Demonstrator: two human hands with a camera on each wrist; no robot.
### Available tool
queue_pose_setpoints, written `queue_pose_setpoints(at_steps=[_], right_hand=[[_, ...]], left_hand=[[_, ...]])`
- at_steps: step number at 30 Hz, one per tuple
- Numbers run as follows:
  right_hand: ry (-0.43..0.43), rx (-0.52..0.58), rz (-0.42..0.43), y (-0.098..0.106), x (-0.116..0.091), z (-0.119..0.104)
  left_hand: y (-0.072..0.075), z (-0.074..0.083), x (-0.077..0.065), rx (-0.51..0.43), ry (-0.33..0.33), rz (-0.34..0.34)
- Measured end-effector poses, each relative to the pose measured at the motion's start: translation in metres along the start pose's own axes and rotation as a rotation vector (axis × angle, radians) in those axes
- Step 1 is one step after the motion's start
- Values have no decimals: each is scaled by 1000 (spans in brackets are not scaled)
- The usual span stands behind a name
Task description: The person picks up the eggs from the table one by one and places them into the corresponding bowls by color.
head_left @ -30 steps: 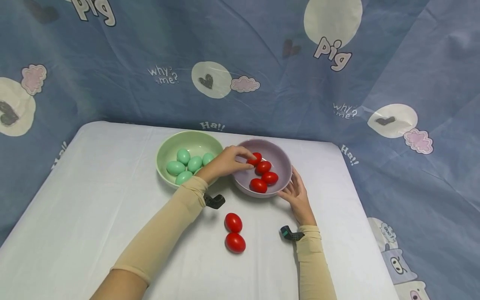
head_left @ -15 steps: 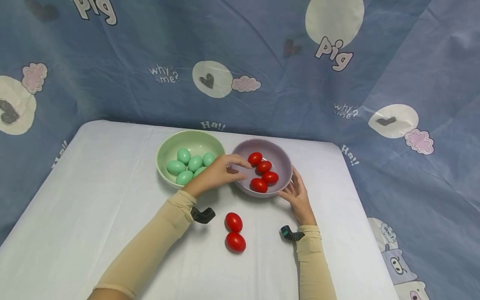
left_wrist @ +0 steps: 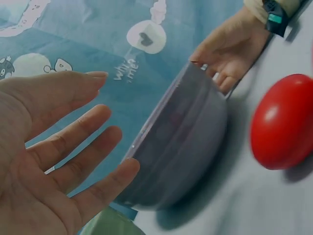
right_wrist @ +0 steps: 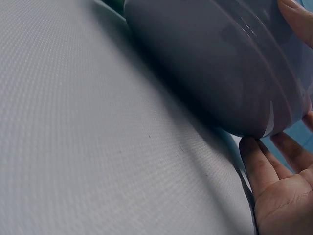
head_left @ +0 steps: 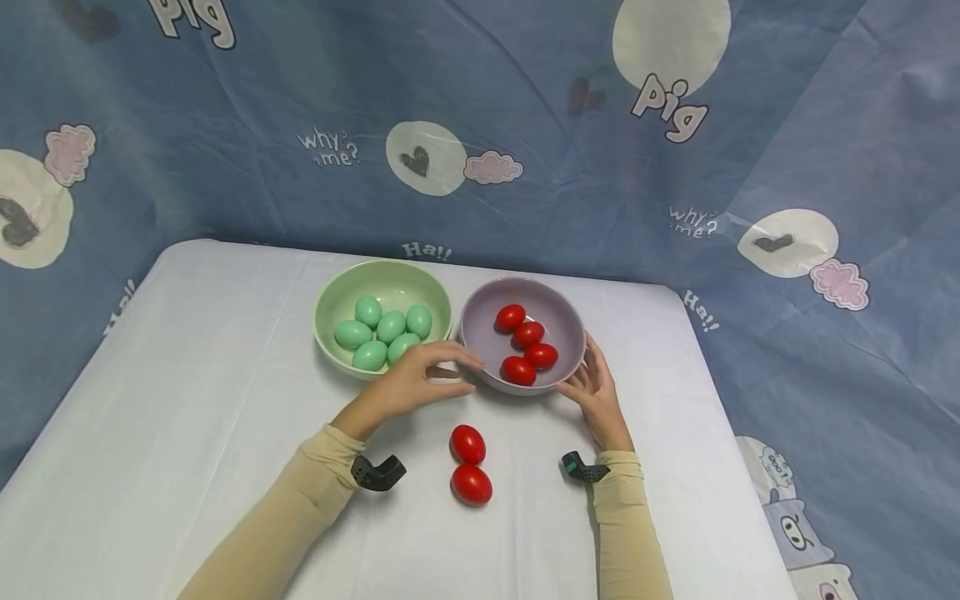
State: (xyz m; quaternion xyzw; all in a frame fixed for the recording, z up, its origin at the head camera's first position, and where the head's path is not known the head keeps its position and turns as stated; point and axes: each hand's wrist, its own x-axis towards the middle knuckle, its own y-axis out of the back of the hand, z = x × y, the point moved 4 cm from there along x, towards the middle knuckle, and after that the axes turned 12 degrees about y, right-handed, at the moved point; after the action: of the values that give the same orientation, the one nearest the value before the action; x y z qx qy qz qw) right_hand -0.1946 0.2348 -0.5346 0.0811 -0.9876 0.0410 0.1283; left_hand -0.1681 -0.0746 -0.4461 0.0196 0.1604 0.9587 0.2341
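In the head view my left hand (head_left: 408, 382) is in front of the gap between the two bowls, thumb and fingers spread apart with nothing between them. My right hand (head_left: 597, 400) holds the purple bowl (head_left: 491, 292) at its right side, thumb towards the front and fingers along the outer wall. Several red eggs (head_left: 528, 334) lie inside that bowl. Two more red eggs (head_left: 471, 485) rest on the table, one behind the other. The left wrist view shows the left fingers (left_wrist: 80, 171) straight beside the purple bowl (left_wrist: 181, 142), with a red egg (left_wrist: 283, 122) beyond it.
Left of the purple bowl stands a green bowl (head_left: 327, 304) with several pale green eggs (head_left: 370, 355). A white cloth (head_left: 225, 400) covers the table. Behind and to the right hangs a blue printed curtain (head_left: 562, 200).
My left hand has let go of a red egg inside the purple bowl and drawn back towards the front left, out of the bowl. The right hand has stayed in place.
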Motion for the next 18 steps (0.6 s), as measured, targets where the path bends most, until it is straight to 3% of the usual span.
queue_pose_setpoints(at_steps=[8,18], right_hand=[[-10,-4,-4,0,1,1],[-3,-1,-2,0,1,0]], left_hand=[[-14,-23,-18,-20,16,-38],[-33,-48,-32,42,57,-94]])
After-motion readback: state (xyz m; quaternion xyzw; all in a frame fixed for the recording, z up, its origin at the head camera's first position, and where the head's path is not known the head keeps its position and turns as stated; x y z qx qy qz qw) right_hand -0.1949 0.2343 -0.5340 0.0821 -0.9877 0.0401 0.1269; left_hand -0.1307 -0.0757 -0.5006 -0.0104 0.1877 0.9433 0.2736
